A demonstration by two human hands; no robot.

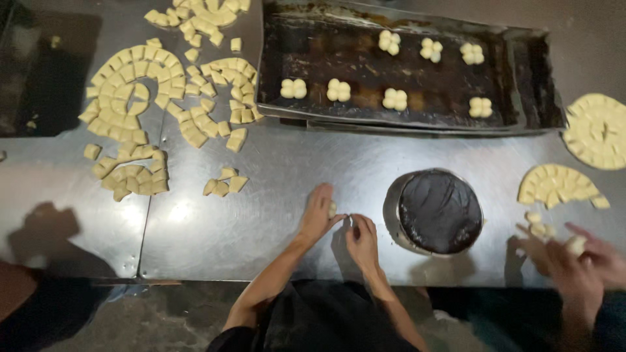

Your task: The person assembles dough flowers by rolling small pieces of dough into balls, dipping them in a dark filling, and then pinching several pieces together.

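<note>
Where hands (317, 215) work, bowl (438, 212) beside.
</note>
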